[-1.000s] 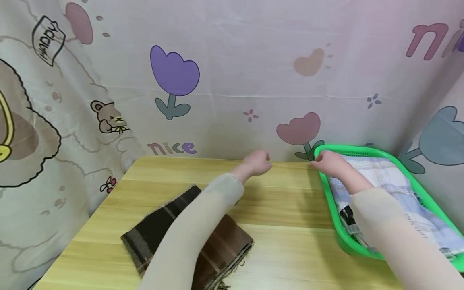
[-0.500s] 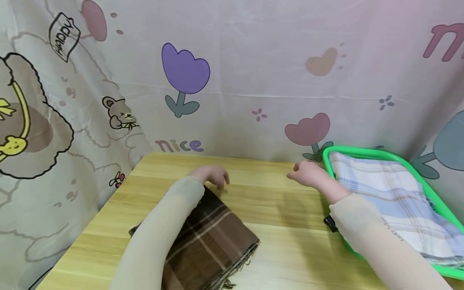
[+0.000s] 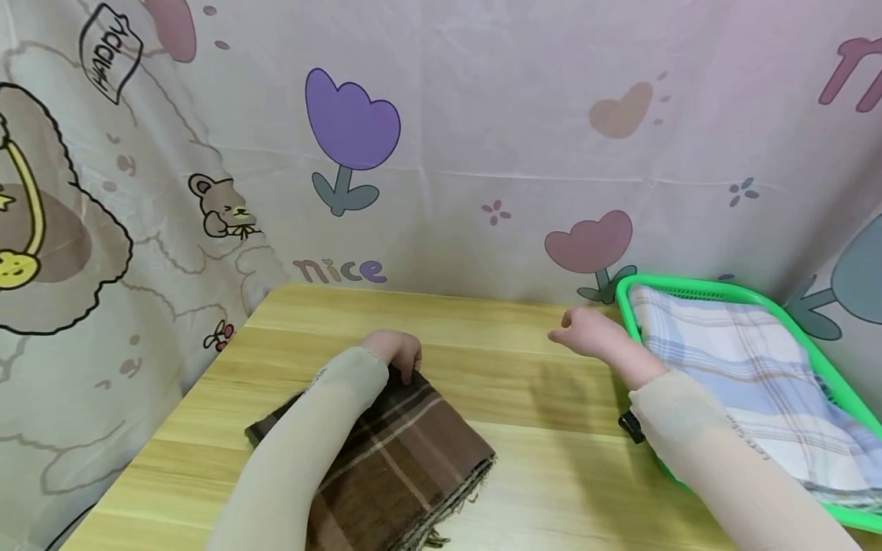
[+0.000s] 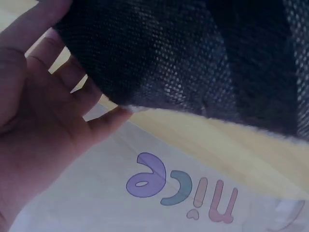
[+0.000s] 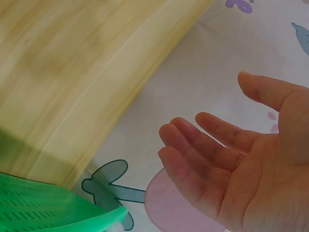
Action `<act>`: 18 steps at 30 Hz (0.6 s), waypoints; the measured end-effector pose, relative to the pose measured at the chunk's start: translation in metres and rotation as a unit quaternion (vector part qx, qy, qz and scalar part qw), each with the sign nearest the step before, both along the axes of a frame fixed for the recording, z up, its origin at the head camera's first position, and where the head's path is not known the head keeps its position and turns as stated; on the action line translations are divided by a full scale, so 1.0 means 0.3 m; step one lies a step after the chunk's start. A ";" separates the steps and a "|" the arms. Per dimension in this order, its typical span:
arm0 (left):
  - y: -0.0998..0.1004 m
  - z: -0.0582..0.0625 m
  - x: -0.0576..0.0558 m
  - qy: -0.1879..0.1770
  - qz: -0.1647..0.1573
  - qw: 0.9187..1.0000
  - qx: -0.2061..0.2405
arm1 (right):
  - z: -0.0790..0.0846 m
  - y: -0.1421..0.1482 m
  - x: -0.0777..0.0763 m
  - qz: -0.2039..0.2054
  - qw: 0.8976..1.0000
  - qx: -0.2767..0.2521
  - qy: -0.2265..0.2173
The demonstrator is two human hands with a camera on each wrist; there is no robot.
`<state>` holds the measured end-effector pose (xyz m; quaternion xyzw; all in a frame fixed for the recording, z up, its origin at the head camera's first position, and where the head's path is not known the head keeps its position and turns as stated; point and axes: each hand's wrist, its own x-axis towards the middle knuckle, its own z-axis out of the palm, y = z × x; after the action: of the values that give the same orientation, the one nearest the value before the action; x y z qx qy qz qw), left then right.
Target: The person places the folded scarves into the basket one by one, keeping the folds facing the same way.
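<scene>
A folded brown and black plaid scarf (image 3: 406, 467) with a fringed edge lies on the wooden table, partly covered by the left forearm. At its far corner my left hand (image 3: 396, 350) grips the cloth. The left wrist view shows the scarf's dark weave (image 4: 183, 58) close up, its edge between thumb and fingers (image 4: 87, 94), whose tips are partly hidden behind it. My right hand (image 3: 586, 333) hovers over the table beside the green basket, holding nothing. Seen from the right wrist, its fingers (image 5: 207, 154) are loosely bent and the thumb stands apart.
On the right stands the green plastic basket (image 3: 696, 286) holding a folded white and blue plaid cloth (image 3: 730, 360). A small black object (image 3: 630, 426) shows under the right cuff. A printed curtain (image 3: 468, 138) hangs behind the table (image 3: 496, 337) and along its left side.
My left hand has come back left and down from beyond the scarf to its far corner and taken hold there. My right hand has moved left, away from the basket's rim, then stayed nearly still.
</scene>
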<state>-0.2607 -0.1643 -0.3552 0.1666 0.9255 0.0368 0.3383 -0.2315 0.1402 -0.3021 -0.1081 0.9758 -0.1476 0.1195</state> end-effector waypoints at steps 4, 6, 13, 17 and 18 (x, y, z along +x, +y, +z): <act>0.017 -0.017 -0.035 0.019 -0.014 0.999 0.032 | -0.006 0.020 -0.003 -0.005 1.000 -0.001 -0.004; 0.027 -0.024 -0.054 0.034 -0.007 0.998 0.050 | -0.009 0.027 -0.005 -0.008 1.000 -0.001 -0.008; 0.055 -0.046 -0.100 0.133 0.108 0.982 0.081 | -0.010 0.048 -0.009 -0.012 1.000 0.007 -0.009; 0.061 -0.063 -0.110 0.161 0.192 0.964 0.092 | -0.010 0.062 -0.008 -0.013 1.000 0.007 -0.007; 0.060 -0.065 -0.107 0.161 0.213 0.959 0.093 | -0.010 0.062 -0.007 -0.012 1.000 0.006 -0.007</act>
<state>-0.2928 -0.1464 -0.3747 0.0001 0.9743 0.1664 0.1518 -0.2335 0.1589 -0.3051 -0.0951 0.9771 -0.1435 0.1253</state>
